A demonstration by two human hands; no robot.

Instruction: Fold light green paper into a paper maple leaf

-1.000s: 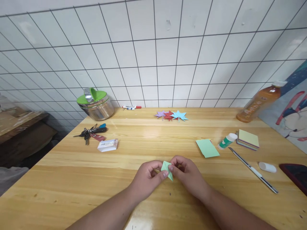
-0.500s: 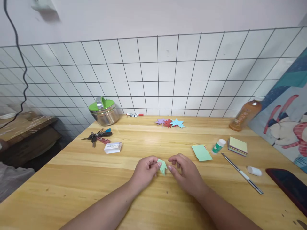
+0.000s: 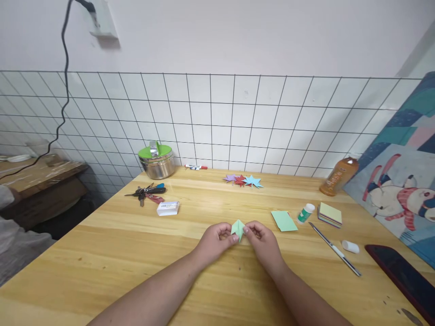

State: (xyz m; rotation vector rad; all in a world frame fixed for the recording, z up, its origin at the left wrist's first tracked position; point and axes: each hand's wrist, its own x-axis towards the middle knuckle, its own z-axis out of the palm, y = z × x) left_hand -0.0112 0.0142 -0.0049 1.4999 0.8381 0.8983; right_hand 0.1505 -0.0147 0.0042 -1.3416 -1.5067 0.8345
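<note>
A small folded piece of light green paper [image 3: 238,228] with pointed tips is held up just above the wooden table [image 3: 142,262]. My left hand [image 3: 217,240] pinches its left side between thumb and fingers. On the other side, my right hand [image 3: 263,242] grips the right edge, thumb in front. To the right of my hands lies a flat green paper sheet [image 3: 284,221]. Beyond them, near the wall, sit a purple paper leaf [image 3: 229,179], a red paper leaf [image 3: 240,180] and a blue paper leaf [image 3: 253,181], overlapping in a row.
On the right are a glue stick [image 3: 306,213], its white cap [image 3: 350,246], a paper stack [image 3: 329,214], a slim cutter [image 3: 335,249], a phone [image 3: 401,276] and a bottle [image 3: 340,176]. Leftward are an eraser [image 3: 168,208], keys [image 3: 146,192], a marker [image 3: 196,167] and a green-lidded pot [image 3: 158,163].
My right hand has closed in and now grips the folded paper, which only my left hand held before. The paper is turned to face me more squarely. The camera view has shifted.
</note>
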